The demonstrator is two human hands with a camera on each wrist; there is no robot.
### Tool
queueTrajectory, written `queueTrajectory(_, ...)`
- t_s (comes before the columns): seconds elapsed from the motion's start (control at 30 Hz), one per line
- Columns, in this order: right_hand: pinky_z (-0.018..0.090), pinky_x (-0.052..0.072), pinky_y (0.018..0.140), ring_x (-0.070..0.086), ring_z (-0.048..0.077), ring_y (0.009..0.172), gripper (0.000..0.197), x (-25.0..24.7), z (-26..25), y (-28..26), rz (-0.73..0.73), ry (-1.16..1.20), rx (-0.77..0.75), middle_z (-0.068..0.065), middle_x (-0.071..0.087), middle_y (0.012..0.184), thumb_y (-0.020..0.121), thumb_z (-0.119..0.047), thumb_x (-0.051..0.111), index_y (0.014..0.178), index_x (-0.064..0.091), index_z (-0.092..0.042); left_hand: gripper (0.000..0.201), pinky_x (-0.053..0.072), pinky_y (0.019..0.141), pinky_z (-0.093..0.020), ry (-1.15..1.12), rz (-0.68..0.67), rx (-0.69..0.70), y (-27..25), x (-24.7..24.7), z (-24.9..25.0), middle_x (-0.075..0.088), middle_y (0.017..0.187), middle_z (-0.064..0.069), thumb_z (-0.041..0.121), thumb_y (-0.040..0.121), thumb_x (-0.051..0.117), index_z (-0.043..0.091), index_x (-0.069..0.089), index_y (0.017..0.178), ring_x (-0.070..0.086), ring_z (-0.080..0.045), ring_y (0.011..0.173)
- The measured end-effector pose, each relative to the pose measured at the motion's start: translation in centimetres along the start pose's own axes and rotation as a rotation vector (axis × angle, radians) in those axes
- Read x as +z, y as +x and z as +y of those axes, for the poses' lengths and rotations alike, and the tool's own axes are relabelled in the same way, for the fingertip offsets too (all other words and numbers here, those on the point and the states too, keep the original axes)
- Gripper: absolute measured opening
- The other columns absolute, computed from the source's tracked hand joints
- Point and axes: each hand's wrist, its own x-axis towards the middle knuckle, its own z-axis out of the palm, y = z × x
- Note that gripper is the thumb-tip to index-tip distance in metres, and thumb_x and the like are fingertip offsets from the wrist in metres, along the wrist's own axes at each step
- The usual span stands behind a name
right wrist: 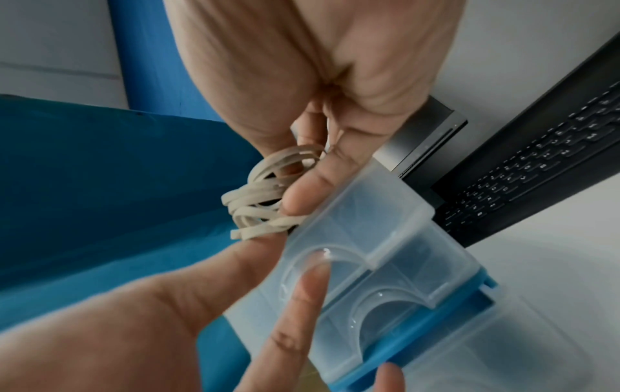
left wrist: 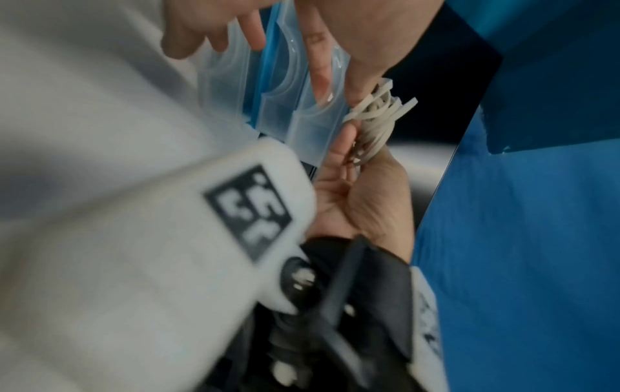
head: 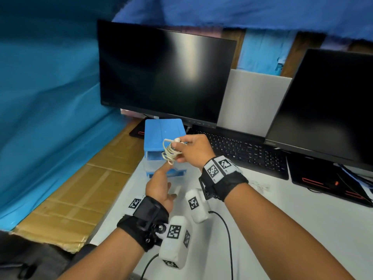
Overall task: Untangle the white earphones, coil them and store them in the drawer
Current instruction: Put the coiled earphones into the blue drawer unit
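Observation:
The white earphones are wound into a small coil, with one earbud sticking out at the top. My right hand pinches the coil in front of the blue drawer unit. In the right wrist view the coil sits between thumb and fingers. My left hand is open below it; its index finger touches the coil's underside and its middle finger lies against a translucent drawer front. The left wrist view shows the coil beside the drawers. The drawers' insides are hidden.
Two dark monitors stand behind, with a black keyboard right of the drawer unit. A mouse pad lies far right. Cardboard and blue sheeting border the white table on the left. A thin white cable lies near my right wrist.

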Motion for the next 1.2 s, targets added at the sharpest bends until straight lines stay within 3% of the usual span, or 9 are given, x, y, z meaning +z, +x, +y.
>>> queueTrajectory(0.17,0.042,0.063,0.066,0.070,0.024,0.059,0.011,0.5,-0.6,0.8,0.103,-0.092,-0.041,0.013,0.072,0.079,0.087,-0.014,0.073,0.077,0.068,-0.017,0.019,0.039,0.101,-0.036,-0.115,-0.081,0.011,0.2,-0.1,-0.5,0.053,0.120,-0.003,0.032,0.082,0.073,0.021,0.068,0.097,0.053,-0.023,0.115)
queueTrajectory(0.27,0.033,0.062,0.060,0.069,0.021,0.059,0.008,0.8,-1.2,1.1,0.117,-0.074,-0.038,0.013,0.071,0.082,0.087,-0.014,0.073,0.081,0.068,-0.014,0.019,0.040,0.107,-0.040,-0.167,-0.085,0.012,-0.3,-0.6,-1.4,0.058,0.111,-0.002,0.025,0.080,0.076,0.017,0.068,0.096,0.053,-0.025,0.124)
queueTrajectory(0.4,0.027,0.060,0.055,0.069,0.021,0.060,0.010,0.8,-1.1,-0.2,-0.118,-0.150,-0.059,0.014,0.072,0.086,0.088,-0.012,0.072,0.095,0.072,-0.005,0.038,0.038,0.111,-0.042,-0.163,-0.084,0.051,-0.9,-1.2,-2.4,0.066,0.105,0.004,0.022,0.078,0.078,0.019,0.068,0.115,0.051,-0.025,0.128)
queueTrajectory(0.5,0.042,0.061,0.072,0.070,0.021,0.076,0.011,1.3,-0.6,-0.4,-0.106,-0.417,-0.137,0.004,0.073,0.085,0.085,-0.023,0.074,0.087,0.077,-0.012,0.039,0.040,0.110,-0.042,-0.134,-0.075,0.067,-1.0,-1.3,-2.8,0.068,0.115,0.005,0.022,0.077,0.078,0.018,0.068,0.115,0.055,-0.023,0.122)
queueTrajectory(0.67,0.030,0.046,0.063,0.061,0.019,0.074,0.018,2.4,-1.4,-1.6,-0.054,-0.982,-0.285,-0.003,0.064,0.074,0.088,-0.036,0.064,0.081,0.072,-0.022,0.044,0.048,0.100,-0.037,-0.133,-0.049,0.084,-1.3,-1.5,-3.7,0.068,0.119,-0.001,0.019,0.077,0.076,0.011,0.066,0.119,0.058,-0.023,0.120)
queueTrajectory(0.8,0.033,0.038,0.065,0.050,0.022,0.076,0.031,1.8,-1.3,-2.0,-0.036,-1.240,-0.290,-0.001,0.050,0.074,0.095,-0.032,0.051,0.068,0.047,-0.018,0.031,0.050,0.097,-0.039,-0.112,-0.046,0.104,-1.4,-1.4,-3.6,0.068,0.118,-0.003,0.018,0.080,0.074,0.013,0.069,0.110,0.059,-0.022,0.119)
queueTrajectory(0.97,0.031,0.039,0.063,0.053,0.020,0.068,0.040,1.1,-2.0,-2.3,-0.003,-1.161,-0.239,-0.001,0.051,0.069,0.098,-0.039,0.045,0.064,0.044,-0.018,0.030,0.049,0.100,-0.040,-0.084,-0.074,0.116,-1.2,-1.4,-3.6,0.070,0.116,0.002,0.035,0.081,0.072,0.021,0.071,0.108,0.060,-0.020,0.116)
queueTrajectory(1.07,0.031,0.044,0.064,0.058,0.020,0.076,0.024,1.3,-1.9,-2.4,0.089,-1.058,-0.401,-0.002,0.059,0.079,0.093,-0.036,0.057,0.080,0.062,-0.017,0.027,0.048,0.102,-0.042,-0.070,-0.063,0.122,-1.0,-1.3,-3.3,0.070,0.115,0.001,0.039,0.083,0.071,0.021,0.072,0.103,0.061,-0.020,0.114)
queueTrajectory(1.2,0.029,0.046,0.064,0.063,0.018,0.083,0.020,2.0,-1.7,-2.5,-0.171,-1.075,-0.419,-0.005,0.070,0.089,0.090,-0.029,0.055,0.086,0.075,-0.025,0.030,0.052,0.097,-0.040,-0.057,-0.042,0.143,-0.4,-1.3,-3.1,0.070,0.120,-0.004,0.024,0.085,0.067,0.015,0.068,0.114,0.063,-0.022,0.114)
